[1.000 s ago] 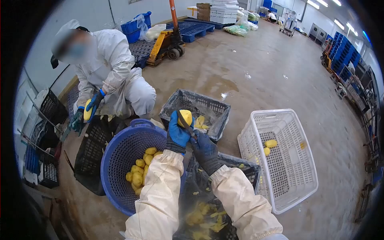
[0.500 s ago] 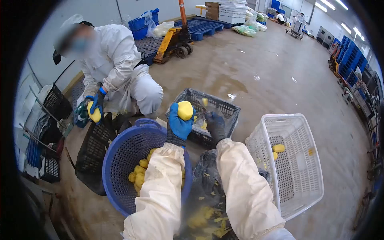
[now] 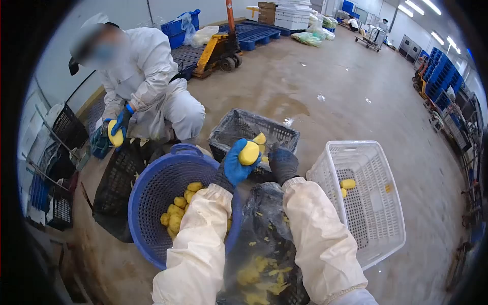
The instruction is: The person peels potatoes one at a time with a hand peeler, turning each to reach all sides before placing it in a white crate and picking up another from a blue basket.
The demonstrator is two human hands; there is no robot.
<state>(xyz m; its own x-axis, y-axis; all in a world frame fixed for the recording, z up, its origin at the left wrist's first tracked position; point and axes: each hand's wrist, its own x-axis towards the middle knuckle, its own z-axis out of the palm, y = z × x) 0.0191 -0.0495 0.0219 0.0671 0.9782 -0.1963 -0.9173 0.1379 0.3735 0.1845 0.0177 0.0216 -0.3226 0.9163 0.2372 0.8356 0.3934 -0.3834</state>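
Note:
My left hand (image 3: 237, 166), in a blue glove, grips a peeled yellow potato (image 3: 249, 152) and holds it up over the rim of the blue round basket (image 3: 147, 203). My right hand (image 3: 283, 162), in a dark glove, is closed just right of the potato; the dark peeling tool in it barely shows. A small yellow piece (image 3: 260, 138) sits just above the potato. More yellow potatoes (image 3: 178, 213) lie in the blue basket. Below my arms a black plastic-lined crate (image 3: 264, 203) holds peelings (image 3: 259, 269).
A white crate (image 3: 371, 152) at right holds two potatoes (image 3: 347, 183). A black crate (image 3: 244, 127) stands beyond my hands. A co-worker in white (image 3: 142, 76) crouches at left, holding a potato (image 3: 116, 137). Black crates (image 3: 68, 132) line the left wall; a pallet jack (image 3: 218, 48) stands behind.
My right hand swung out from the potato toward the black crate, then came back beside it. My left hand tilted the potato lower and to the right.

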